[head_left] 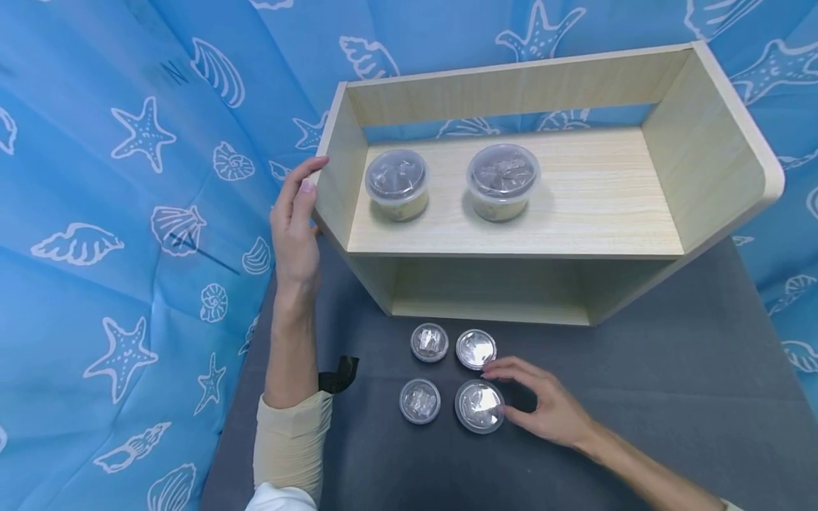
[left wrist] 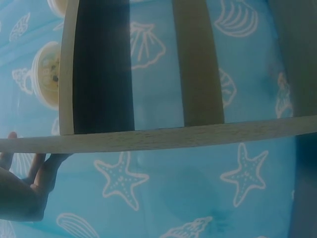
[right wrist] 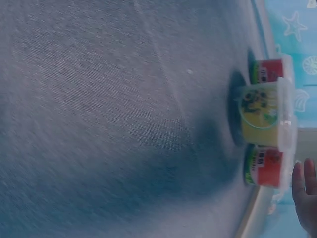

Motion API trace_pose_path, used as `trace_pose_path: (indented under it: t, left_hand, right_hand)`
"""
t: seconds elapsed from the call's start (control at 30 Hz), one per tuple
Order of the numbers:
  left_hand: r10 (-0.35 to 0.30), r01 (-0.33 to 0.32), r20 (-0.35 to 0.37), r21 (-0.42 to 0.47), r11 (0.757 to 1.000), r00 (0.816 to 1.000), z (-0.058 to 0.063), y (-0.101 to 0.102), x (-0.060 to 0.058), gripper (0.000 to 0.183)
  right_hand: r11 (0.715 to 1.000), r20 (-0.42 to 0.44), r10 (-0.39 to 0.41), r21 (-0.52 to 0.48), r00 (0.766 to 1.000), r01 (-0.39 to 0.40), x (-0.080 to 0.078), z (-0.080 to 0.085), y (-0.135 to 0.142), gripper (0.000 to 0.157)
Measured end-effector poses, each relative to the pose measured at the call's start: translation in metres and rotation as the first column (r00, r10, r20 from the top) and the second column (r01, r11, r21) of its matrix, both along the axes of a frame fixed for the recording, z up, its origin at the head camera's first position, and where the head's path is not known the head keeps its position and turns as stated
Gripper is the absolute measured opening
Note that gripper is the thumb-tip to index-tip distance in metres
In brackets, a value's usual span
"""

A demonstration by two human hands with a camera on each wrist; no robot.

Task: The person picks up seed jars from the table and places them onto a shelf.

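Note:
My left hand [head_left: 297, 227] grips the front edge of the left side panel of a pale wooden shelf [head_left: 511, 241]; in the left wrist view a fingertip shows over the panel's edge. My right hand [head_left: 549, 404] is spread beside the front right lidded tub [head_left: 479, 407], its thumb at the rim and its fingertips between that tub and the back right tub [head_left: 476, 349]. Two more small tubs stand left of these, the back left tub [head_left: 429, 343] and the front left tub [head_left: 420, 401]. In the right wrist view, a yellow tub [right wrist: 260, 114] stands among red-labelled ones.
On the shelf's upper board stand two larger lidded tubs, a left one [head_left: 397, 184] and a right one [head_left: 503, 182]. The shelf has a lower compartment [head_left: 488, 287] and stands on a dark cloth [head_left: 690, 397]. Blue curtain [head_left: 128, 234] with white shells hangs around.

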State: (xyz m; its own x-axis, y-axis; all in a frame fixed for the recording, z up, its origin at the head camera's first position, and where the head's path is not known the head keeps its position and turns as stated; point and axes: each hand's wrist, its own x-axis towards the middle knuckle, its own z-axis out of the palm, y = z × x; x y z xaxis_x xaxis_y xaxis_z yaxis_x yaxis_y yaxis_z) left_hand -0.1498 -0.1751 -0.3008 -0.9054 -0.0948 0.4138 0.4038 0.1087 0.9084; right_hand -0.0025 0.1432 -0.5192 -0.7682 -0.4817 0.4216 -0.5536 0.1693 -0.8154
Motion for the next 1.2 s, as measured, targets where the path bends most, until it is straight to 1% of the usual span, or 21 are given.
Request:
trace_pose_path:
  t: [0.03,0.2,0.27,0.43,0.6,0.83,0.93,1.03,1.2]
  left_hand:
    - [0.001,-0.001,0.002,0.000,1.000,1.000,0.000,0.000,0.000,0.037]
    - [0.005,-0.005,0.009,-0.005,1.000,1.000,0.001,0.001,0.001,0.037]
    - [0.005,-0.005,0.008,-0.005,1.000,1.000,0.001,0.001,0.001,0.037]
    - [0.009,-0.009,0.002,-0.011,1.000,1.000,0.000,0.000,0.000,0.037]
    - [0.012,-0.012,-0.002,-0.020,1.000,1.000,-0.001,0.000,0.000,0.037]
    - [0.009,-0.010,-0.010,-0.023,1.000,1.000,-0.001,0.001,0.000,0.038]
    - [0.008,-0.008,-0.015,-0.029,1.000,1.000,-0.001,0.002,0.000,0.038]
    - [0.010,-0.010,-0.015,-0.030,0.999,1.000,-0.001,0.002,-0.001,0.038]
    - [0.013,-0.013,-0.008,-0.031,0.999,1.000,-0.001,0.000,0.000,0.038]
  right_hand:
    - [1.000,-0.002,-0.008,0.016,1.000,0.008,0.002,-0.002,0.000,0.063]
    - [0.996,0.062,-0.044,0.084,0.997,0.039,0.008,-0.009,0.002,0.055]
    - [0.994,0.085,-0.046,0.099,0.995,0.038,0.009,-0.011,0.002,0.052]
    - [0.992,0.085,-0.031,0.127,0.996,0.020,0.010,-0.018,0.002,0.050]
    - [0.985,0.129,-0.032,0.172,0.991,0.009,0.012,-0.024,0.002,0.051]
    - [0.977,0.092,-0.048,0.210,0.995,0.028,0.018,-0.034,0.000,0.053]
    - [0.969,0.107,-0.054,0.244,0.993,0.027,0.020,-0.037,-0.001,0.057]
    - [0.961,0.082,-0.056,0.276,0.995,0.032,0.021,-0.041,-0.002,0.061]
    - [0.953,0.046,-0.051,0.301,0.998,0.035,0.021,-0.045,-0.004,0.067]
